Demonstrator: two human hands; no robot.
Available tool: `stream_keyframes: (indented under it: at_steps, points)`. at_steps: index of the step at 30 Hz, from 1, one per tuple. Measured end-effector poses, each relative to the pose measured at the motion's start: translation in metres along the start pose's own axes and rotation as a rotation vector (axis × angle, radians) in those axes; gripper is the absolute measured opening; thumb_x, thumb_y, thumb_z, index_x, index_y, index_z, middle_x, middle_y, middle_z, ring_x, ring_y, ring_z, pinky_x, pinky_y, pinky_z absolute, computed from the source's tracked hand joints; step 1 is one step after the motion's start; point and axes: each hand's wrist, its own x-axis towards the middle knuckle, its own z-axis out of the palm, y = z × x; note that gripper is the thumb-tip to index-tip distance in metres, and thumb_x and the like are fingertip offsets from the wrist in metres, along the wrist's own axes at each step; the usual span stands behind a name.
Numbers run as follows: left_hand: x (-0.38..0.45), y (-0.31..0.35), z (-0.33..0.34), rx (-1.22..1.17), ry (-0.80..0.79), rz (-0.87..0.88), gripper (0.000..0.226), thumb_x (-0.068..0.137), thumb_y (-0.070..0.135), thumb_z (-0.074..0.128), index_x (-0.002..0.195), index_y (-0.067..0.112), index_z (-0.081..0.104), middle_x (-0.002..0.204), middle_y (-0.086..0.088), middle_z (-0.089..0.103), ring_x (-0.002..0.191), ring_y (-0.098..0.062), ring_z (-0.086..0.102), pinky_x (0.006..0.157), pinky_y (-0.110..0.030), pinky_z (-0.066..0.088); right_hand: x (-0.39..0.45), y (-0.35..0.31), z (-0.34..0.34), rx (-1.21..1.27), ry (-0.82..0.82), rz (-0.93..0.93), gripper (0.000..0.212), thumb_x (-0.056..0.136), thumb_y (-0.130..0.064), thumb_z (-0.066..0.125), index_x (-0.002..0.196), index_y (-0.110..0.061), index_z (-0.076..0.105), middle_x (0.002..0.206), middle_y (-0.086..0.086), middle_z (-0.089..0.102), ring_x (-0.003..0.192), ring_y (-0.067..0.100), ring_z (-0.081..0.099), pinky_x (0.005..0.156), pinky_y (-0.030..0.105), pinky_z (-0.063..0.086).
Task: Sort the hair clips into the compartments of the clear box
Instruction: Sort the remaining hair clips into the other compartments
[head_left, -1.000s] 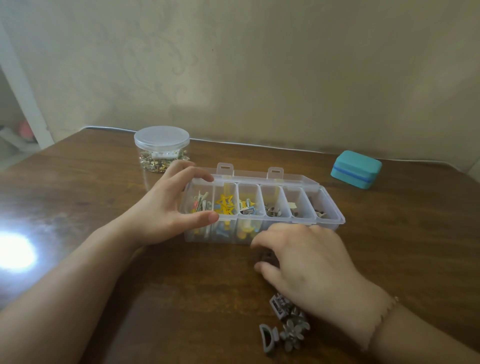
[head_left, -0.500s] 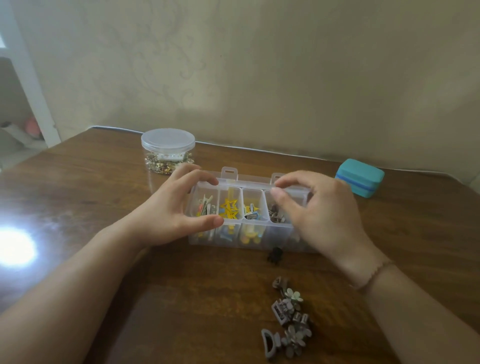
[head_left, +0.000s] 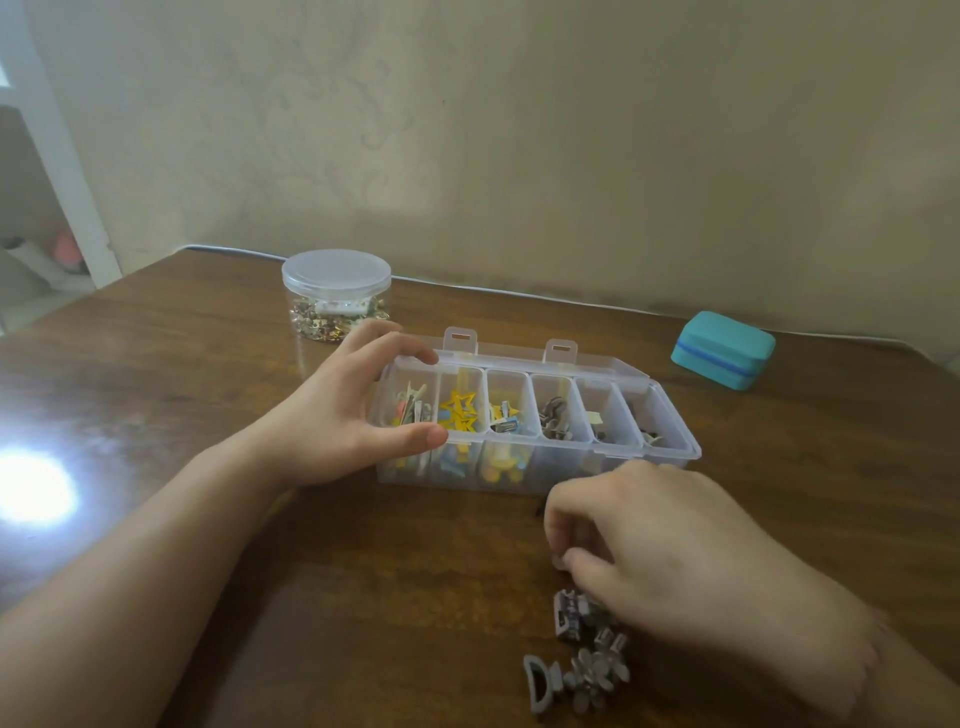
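Clear box (head_left: 670, 451) long axis runs left-right, lid open. Left hand (head_left: 332, 415) grips its left end; right hand (head_left: 660, 545) curled over grey clips (head_left: 587, 670), grasp hidden.

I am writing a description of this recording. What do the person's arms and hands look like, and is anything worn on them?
Both forearms are bare, with no sleeves visible. The left hand shows no rings or jewellery. Nothing worn is discernible on the right hand or wrist here.

text: none legible | labels: none | brands: none | numbers: none | signs: none
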Motion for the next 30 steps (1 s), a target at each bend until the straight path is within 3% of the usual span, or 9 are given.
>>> stream_keyframes:
  at_steps: [5,11,15,18,21,23,27,30]
  points:
    - [-0.001,0.001,0.0,-0.006,-0.001,0.0,0.068,0.063,0.068,0.068,0.121,0.035,0.055,0.126,0.01,0.042,0.123,0.001,0.04,0.096,-0.005,0.031,0.004,0.009,-0.002,0.001,0.075,0.011,0.01,0.085,-0.036,0.055,0.094,-0.036,0.06,0.082,-0.017,0.062,0.078,0.002,0.053,0.062,0.021,0.041]
    - [-0.001,0.002,0.0,-0.012,-0.004,0.0,0.066,0.063,0.067,0.068,0.12,0.035,0.055,0.125,0.01,0.042,0.122,0.0,0.042,0.095,-0.005,0.031,0.009,0.004,0.014,-0.017,0.115,-0.027,0.039,0.085,-0.064,0.049,0.115,-0.04,0.051,0.1,-0.013,0.062,0.096,0.011,0.056,0.074,0.032,0.045]
    - [-0.001,0.002,-0.001,-0.011,-0.008,-0.006,0.067,0.063,0.068,0.067,0.12,0.037,0.055,0.125,0.011,0.042,0.123,-0.001,0.042,0.096,-0.006,0.032,0.012,0.002,0.02,0.007,0.107,-0.104,0.024,0.09,-0.052,0.051,0.11,-0.04,0.054,0.107,-0.016,0.06,0.102,0.012,0.055,0.08,0.034,0.047]
    - [-0.001,0.002,-0.001,-0.01,-0.006,-0.005,0.067,0.063,0.068,0.067,0.12,0.037,0.055,0.125,0.012,0.042,0.123,0.0,0.041,0.096,-0.009,0.033,0.007,0.009,0.01,0.042,0.186,-0.136,0.02,0.087,-0.052,0.052,0.102,-0.04,0.056,0.094,-0.018,0.061,0.086,0.003,0.055,0.073,0.027,0.046]
    - [-0.001,0.002,0.0,-0.011,-0.009,-0.01,0.066,0.063,0.068,0.067,0.12,0.038,0.054,0.126,0.012,0.041,0.122,0.0,0.042,0.097,-0.014,0.034,0.009,0.023,-0.001,0.179,0.443,-0.065,0.017,0.086,-0.052,0.054,0.091,-0.037,0.06,0.079,-0.019,0.061,0.068,-0.002,0.054,0.059,0.019,0.042]
    - [-0.001,0.001,0.0,-0.006,-0.009,-0.01,0.066,0.063,0.069,0.067,0.121,0.038,0.054,0.126,0.011,0.041,0.122,-0.001,0.042,0.098,-0.02,0.035,0.012,0.034,-0.003,0.232,0.593,-0.008,0.015,0.085,-0.049,0.055,0.093,-0.037,0.06,0.078,-0.017,0.062,0.068,-0.001,0.055,0.057,0.019,0.043]
    - [-0.001,0.001,-0.001,-0.004,-0.002,0.0,0.067,0.063,0.068,0.068,0.121,0.036,0.054,0.125,0.01,0.042,0.122,-0.006,0.044,0.101,-0.024,0.037,0.014,0.041,-0.002,0.122,0.653,0.007,0.029,0.087,-0.057,0.049,0.104,-0.035,0.059,0.072,-0.015,0.059,0.064,0.001,0.054,0.054,0.025,0.048]
    - [-0.001,0.002,-0.001,-0.002,0.0,0.002,0.067,0.064,0.068,0.067,0.121,0.035,0.055,0.125,0.01,0.042,0.122,-0.004,0.044,0.1,-0.022,0.036,0.007,0.027,-0.005,0.137,0.56,-0.103,0.026,0.087,-0.055,0.05,0.093,-0.034,0.064,0.066,-0.014,0.06,0.058,-0.001,0.054,0.053,0.017,0.04]
